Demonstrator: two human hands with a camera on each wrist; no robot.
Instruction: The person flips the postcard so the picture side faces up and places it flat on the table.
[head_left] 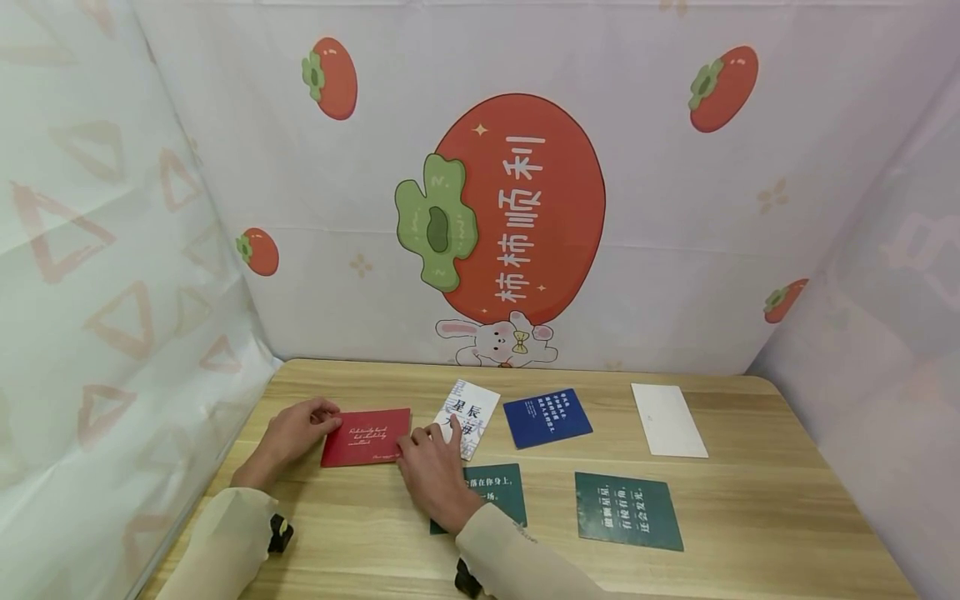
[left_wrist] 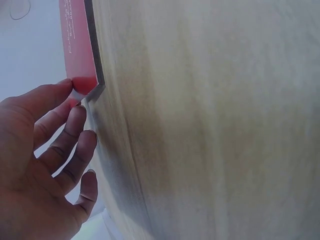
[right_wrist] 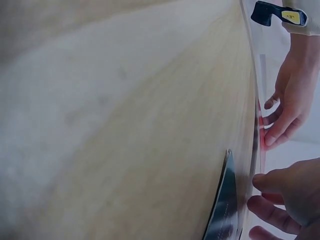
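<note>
A red card with light script lies at the left of the table, slightly raised at one corner in the left wrist view. My left hand pinches that corner, thumb on the face and a finger behind. My right hand holds the card's right edge between thumb and fingers, though the contact is partly hidden. Under the right hand lies a dark green card, part of its text covered. Just beyond the fingers is a white card with black and blue characters.
A blue card, a plain white card and another green card lie spread toward the right on the wooden table. Printed cloth walls enclose the table at the back and sides.
</note>
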